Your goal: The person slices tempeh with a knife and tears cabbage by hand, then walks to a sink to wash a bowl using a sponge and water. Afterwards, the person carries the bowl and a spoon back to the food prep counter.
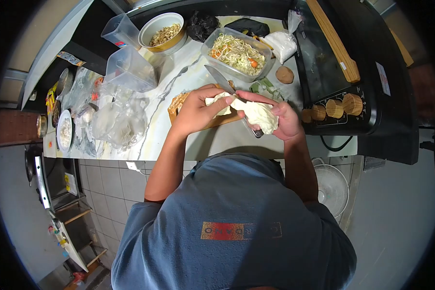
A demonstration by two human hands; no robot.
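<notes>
Apparently unfinished, the leaf bundle [262, 117]: creamy, crinkled, likely cabbage, held at the centre of the frame above the wooden board [217, 123]; broad folds, not shreds, so I'd judge this portion remains to be dealt with.
Left hand [203, 109]: thumb and fingers closed round a smaller, folded section; I can't tell how firmly it joins the rest.
Right hand [287, 120]: curled around the larger, ruffled lump, fingers spread along its upper side.
Knife [218, 77]: smooth, flat blade slanting toward the upper left from behind the hands; what it rests on is hidden from me.
Tub [232, 72]: see-through plastic, upper centre, heaped with thin pale shreds [237, 52] and bits of orange; that cutting looks done.
Bowl [174, 44]: golden outside, white rim, left of the tub, holding small brownish chunks [165, 35], seemingly ready too.
Green scraps [267, 90]: flat, leafy pieces on the tabletop [203, 146], just above the right hand.
Brown lump [284, 75]: rounded and matt, right of the tub.
Plastic bags [121, 118]: glossy, crumpled, sprawling at centre left.
</notes>
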